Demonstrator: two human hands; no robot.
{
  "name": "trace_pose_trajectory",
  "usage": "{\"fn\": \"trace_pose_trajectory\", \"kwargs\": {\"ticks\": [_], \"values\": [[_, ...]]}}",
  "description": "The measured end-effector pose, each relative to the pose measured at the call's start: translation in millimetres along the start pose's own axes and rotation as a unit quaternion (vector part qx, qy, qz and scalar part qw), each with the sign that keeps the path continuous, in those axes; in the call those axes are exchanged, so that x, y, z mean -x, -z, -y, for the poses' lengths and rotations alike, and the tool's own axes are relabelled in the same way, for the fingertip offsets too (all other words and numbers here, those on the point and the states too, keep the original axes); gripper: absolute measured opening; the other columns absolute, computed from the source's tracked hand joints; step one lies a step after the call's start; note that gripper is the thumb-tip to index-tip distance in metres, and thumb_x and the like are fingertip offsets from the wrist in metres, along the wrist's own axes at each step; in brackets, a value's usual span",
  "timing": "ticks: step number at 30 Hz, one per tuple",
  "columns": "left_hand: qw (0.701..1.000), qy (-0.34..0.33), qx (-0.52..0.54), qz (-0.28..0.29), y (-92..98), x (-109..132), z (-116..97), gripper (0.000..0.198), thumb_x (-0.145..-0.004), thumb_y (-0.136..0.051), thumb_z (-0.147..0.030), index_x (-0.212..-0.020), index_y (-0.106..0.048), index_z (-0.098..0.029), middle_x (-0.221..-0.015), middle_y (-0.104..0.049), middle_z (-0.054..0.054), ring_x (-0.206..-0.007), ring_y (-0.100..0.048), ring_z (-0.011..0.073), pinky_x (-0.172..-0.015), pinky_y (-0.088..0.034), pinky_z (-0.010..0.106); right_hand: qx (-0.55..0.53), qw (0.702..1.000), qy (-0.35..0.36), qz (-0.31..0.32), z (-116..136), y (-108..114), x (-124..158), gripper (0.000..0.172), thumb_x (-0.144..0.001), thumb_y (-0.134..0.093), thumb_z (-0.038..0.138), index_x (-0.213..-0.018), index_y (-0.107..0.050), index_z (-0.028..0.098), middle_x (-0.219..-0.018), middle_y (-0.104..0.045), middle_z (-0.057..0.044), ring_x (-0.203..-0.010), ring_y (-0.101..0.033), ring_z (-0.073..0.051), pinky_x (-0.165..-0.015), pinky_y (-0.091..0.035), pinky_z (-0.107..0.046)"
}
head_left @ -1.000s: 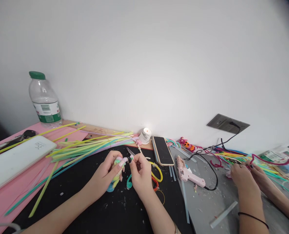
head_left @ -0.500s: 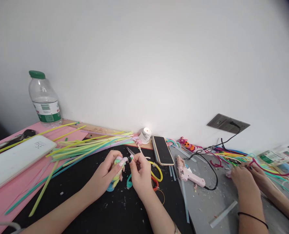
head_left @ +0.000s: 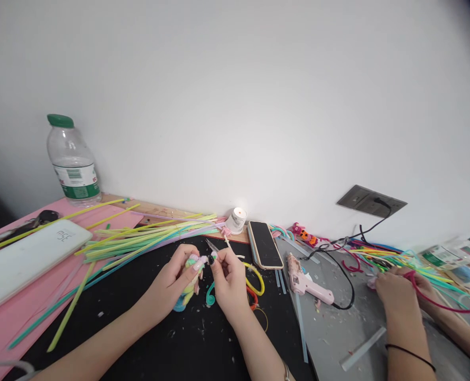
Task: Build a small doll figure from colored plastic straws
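Observation:
My left hand (head_left: 181,272) is wrapped around a small craft piece of fuzzy pipe cleaners (head_left: 190,287) in pastel green, yellow, pink and blue. My fingers cover much of it. Close beside its top end, my right hand (head_left: 229,278) is closed in a pinch, with a small dark bit showing at the fingertips. What it grips is mostly hidden. A pointed metal tip (head_left: 211,244) shows just behind the right fingers; I cannot tell whether it is held. Below the hands, a teal pipe-cleaner curl (head_left: 210,297) lies on the black mat (head_left: 171,349).
Loose pipe cleaners (head_left: 139,241) and a white power bank (head_left: 32,259) lie left, near a bottle (head_left: 74,164). A paper cup (head_left: 237,219), phone (head_left: 264,244) and corded pink glue gun (head_left: 308,283) stand or lie right. Another person's hands (head_left: 397,288) work at far right.
My hands and the craft piece stay almost in place. At far right, the other person's hands shift slightly, and their dark pink pipe cleaner swings lower.

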State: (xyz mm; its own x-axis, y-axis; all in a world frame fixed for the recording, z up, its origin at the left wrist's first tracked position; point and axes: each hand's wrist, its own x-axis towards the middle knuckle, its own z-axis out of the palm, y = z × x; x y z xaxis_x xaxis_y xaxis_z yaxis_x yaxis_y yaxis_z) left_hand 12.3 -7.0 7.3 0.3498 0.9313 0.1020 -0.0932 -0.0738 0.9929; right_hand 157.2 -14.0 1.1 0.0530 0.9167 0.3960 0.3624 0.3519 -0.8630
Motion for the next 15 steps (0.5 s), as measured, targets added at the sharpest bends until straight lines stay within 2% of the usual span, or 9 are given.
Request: {"fn": "trace_pose_trajectory", "kwargs": {"ticks": [15], "values": [[1.0, -0.003, 0.002, 0.005, -0.7, 0.4, -3.0, 0.025, -0.089, -0.046, -0.046, -0.094, -0.041, -0.023, -0.067, -0.055, -0.004, -0.054, -0.056, 0.014, -0.055, -0.043, 0.028, -0.011, 1.0, -0.001, -0.004, 1.9, -0.5, -0.4, 0.02, -0.088, -0.048, 0.028, -0.07, -0.043, 0.02, -0.063, -0.041, 0.004, -0.056, -0.037, -0.011, -0.052, -0.031, -0.023]]}}
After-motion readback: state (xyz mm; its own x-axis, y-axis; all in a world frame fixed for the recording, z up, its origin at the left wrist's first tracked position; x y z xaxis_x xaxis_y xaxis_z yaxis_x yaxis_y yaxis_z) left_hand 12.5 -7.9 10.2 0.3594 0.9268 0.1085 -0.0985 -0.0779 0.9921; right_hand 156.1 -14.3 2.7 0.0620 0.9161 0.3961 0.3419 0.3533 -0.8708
